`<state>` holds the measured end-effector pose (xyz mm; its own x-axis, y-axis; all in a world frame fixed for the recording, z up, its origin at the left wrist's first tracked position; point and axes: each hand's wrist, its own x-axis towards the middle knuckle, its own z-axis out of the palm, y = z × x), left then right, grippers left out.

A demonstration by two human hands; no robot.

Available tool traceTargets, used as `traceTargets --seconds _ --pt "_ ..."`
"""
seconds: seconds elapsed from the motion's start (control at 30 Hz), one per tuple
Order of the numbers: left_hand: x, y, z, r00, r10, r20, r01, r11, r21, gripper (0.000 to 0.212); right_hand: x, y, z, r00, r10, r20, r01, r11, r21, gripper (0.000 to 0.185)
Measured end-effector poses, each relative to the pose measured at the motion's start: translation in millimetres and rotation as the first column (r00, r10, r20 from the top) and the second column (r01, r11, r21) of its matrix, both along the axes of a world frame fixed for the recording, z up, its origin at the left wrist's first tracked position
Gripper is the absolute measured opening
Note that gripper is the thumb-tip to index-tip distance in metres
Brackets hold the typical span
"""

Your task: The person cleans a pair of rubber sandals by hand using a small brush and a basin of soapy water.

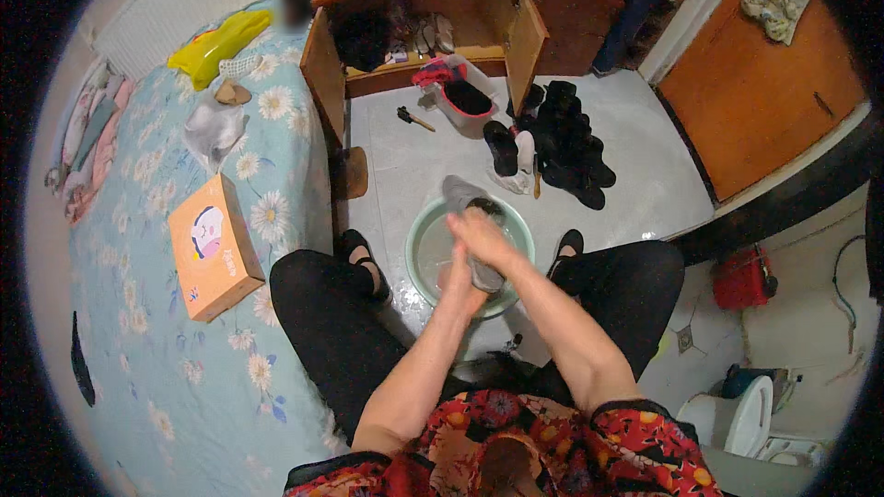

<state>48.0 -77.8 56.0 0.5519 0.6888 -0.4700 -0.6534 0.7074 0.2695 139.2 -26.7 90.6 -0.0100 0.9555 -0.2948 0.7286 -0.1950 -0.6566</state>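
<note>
A pale green plastic basin (412,259) with water in it stands on the floor between my feet. Over it, both my hands are around a wet grey shoe (461,192), whose lower end (487,277) shows beneath my right hand. My left hand (461,281) supports it from the near left side. My right hand (483,238) lies across its middle, slightly blurred, with the fingers folded toward my left hand. A dark patch near the shoe's far end could be its opening or bristles; I cannot tell which.
Beyond the basin lie a wooden-handled brush (416,119), a plastic tub (476,121) holding dark items, and several black shoes (570,145). A low wooden cabinet (428,72) has its doors swung out. On the left, a flowered bed (276,207) carries an orange box (214,248).
</note>
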Motion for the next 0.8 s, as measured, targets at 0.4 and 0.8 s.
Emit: traceTargets --seconds 0.4,0.8 --pt "-5.6 15.9 21.0 0.979 0.193 -0.067 -0.176 0.963 0.203 0.052 -29.3 -66.3 -12.0 0.837 -0.207 -0.506 0.448 0.790 0.418 0.052" --pt "-15.1 33.6 1.4 0.944 0.196 -0.266 -0.113 0.949 0.295 0.022 -32.2 -76.2 10.2 -0.325 -0.243 -0.914 0.553 0.735 -0.393 0.032"
